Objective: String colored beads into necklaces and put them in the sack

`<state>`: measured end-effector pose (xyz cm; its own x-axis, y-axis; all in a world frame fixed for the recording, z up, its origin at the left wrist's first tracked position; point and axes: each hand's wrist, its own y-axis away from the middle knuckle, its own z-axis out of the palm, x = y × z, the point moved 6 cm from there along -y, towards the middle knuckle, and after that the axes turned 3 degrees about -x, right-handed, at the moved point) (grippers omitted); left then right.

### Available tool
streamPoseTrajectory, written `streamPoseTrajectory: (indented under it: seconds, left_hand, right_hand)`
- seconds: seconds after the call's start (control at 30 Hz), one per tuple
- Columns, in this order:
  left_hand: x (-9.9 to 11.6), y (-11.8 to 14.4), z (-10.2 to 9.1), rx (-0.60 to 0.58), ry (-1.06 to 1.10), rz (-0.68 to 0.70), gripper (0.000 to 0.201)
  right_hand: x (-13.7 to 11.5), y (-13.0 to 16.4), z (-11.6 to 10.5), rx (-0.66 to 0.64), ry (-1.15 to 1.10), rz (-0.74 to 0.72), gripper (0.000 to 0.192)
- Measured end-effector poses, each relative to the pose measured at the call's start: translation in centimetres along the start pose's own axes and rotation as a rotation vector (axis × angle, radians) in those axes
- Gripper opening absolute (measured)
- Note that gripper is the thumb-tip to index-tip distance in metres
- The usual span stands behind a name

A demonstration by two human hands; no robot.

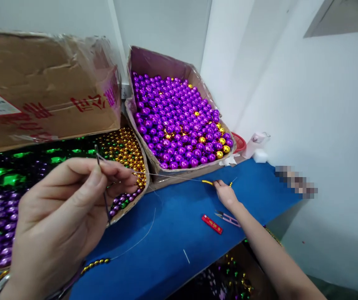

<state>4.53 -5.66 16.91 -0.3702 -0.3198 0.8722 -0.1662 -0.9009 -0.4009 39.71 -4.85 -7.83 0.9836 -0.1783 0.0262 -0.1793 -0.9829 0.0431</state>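
Note:
My left hand is large in the foreground, thumb and forefinger pinched on a thin dark rod that stands nearly upright. A fine clear thread runs taut from near those fingers to a short strand of small gold beads. Over the blue table, my right hand is closed on this strand, and a few beads show past its far side. Below my left wrist lies another gold bead string, its loose thread curving upward. Pink-handled thread snips and a small red packet lie near my right forearm.
Purple balls mixed with gold ones fill a tilted carton at the back. On the left, gold, green and purple beads lie under a large cardboard box. A white stick rests on the blue table. A wall borders the right.

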Motion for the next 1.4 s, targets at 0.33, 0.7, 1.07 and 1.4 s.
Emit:
streamPoseTrajectory:
  seconds: [0.33, 0.7, 1.07, 1.4]
  left_hand:
    - [-5.0, 1.6, 0.0, -0.048, -0.021, -0.281, 0.006]
    - [-15.1, 7.5, -0.5, -0.342, -0.13, -0.718, 0.023]
    - [-17.6, 14.4, -4.2, -0.52, -0.098, -1.016, 0.032]
    - [-11.7, 9.8, -9.7, -0.44, -0.076, -0.808, 0.036]
  right_hand:
    - [-5.5, 7.8, 0.5, 0.124, -0.094, -0.345, 0.035]
    - [-10.4, 11.0, -6.5, 0.384, -0.215, -0.509, 0.039]
    - [-21.6, 14.8, -7.5, 0.261, -0.148, -1.054, 0.021]
    - [-17.3, 11.4, -8.4, 0.379, -0.129, -0.868, 0.035]
